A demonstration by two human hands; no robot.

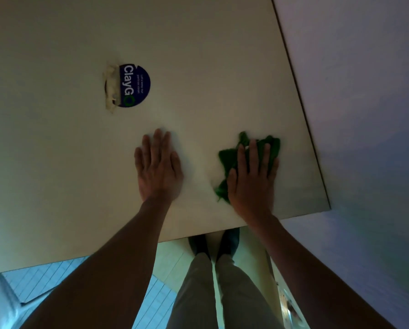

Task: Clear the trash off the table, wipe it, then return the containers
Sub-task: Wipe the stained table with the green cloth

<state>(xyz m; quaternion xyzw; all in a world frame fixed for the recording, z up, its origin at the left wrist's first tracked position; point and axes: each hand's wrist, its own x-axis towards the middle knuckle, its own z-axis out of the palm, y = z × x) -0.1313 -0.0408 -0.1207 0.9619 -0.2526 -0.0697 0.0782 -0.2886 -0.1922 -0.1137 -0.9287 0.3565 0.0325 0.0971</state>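
wiping step: right hand flat, pressing cloth on table; left hand flat, bracing. next, probably sweeping toward sticker.

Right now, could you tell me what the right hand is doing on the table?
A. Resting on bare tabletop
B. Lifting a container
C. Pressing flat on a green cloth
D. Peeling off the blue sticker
C: the right hand lies flat with straight fingers on the green cloth, near the right edge of the table.

Canteen, "ClayGo" sticker, pale table
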